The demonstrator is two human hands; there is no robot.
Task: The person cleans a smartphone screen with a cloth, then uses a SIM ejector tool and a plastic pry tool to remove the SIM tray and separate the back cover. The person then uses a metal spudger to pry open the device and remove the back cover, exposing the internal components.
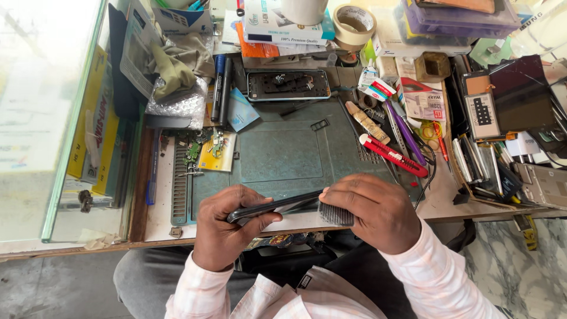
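Note:
My left hand (227,227) grips a dark smartphone (277,207) edge-on at the near edge of the bench, above a green work mat (283,150). My right hand (375,210) steadies the phone's right end with its fingertips and holds a small black ridged brush-like tool (335,214) under its palm. A second phone with its back off (288,84) lies at the far edge of the mat, its insides exposed. Small circuit boards (204,147) rest at the mat's left.
A red utility knife (393,155), a purple pen (406,140) and tweezers lie right of the mat. A tape roll (353,23), boxes and a glue bottle (369,74) crowd the back. Phone parts and screens (520,94) pile at the right. A glass case (47,118) stands left.

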